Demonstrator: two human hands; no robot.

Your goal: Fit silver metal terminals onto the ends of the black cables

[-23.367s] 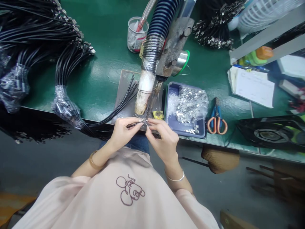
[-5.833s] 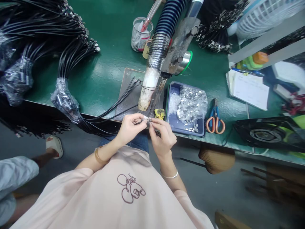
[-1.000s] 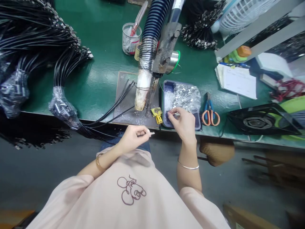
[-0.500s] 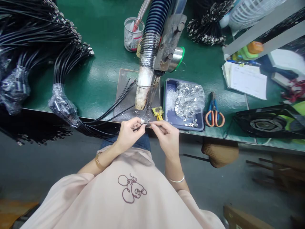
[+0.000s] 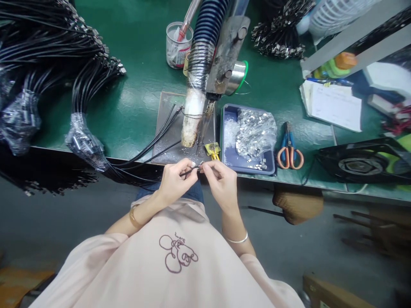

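Working the end of a cable (image 5: 189, 172) seems the step in hand: the left hand (image 5: 176, 180) pinches it just behind its tip, while the right hand (image 5: 223, 184) meets it there, its grip too small to tell. The nozzle (image 5: 194, 101) hangs just beyond both hands. The next move probably calls for steady, fine alignment.

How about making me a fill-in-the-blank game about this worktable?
1. The left hand pinches a ____ cable.
2. The cutters lie to the ____ of the blue tray.
3. The brown bangle is on the ____ wrist.

Missing words: black; right; left.
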